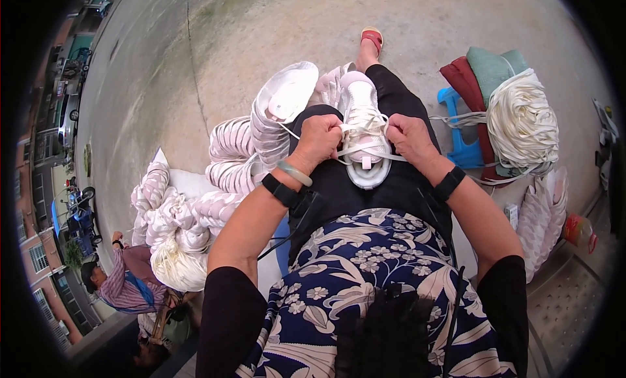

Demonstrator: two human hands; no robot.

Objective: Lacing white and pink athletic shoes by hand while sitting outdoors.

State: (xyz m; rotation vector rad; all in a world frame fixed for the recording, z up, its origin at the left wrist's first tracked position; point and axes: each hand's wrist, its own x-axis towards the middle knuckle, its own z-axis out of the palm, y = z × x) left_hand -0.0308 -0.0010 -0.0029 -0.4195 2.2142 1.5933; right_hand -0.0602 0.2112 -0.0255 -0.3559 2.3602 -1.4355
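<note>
A white and pale pink sneaker (360,98) rests on my lap over black trousers, its toe pointing away from me and its heel toward me. White shoelaces (366,145) criss-cross its front, with loose ends crossed over the tongue. My left hand (319,140) is closed on a lace at the shoe's left side. At the right side, my right hand (411,138) pinches another lace, and the lace is stretched between both fists. Beside my left knee, pink and white shoe uppers (231,143) stand nested in curved stacks.
On the right, a blue plastic stool (463,146) bears red and green cloth (492,68) and a thick bundle of white laces (521,120). More wrapped uppers (171,212) and a lace bundle (179,264) lie at lower left. Another person (127,280) sits beyond them.
</note>
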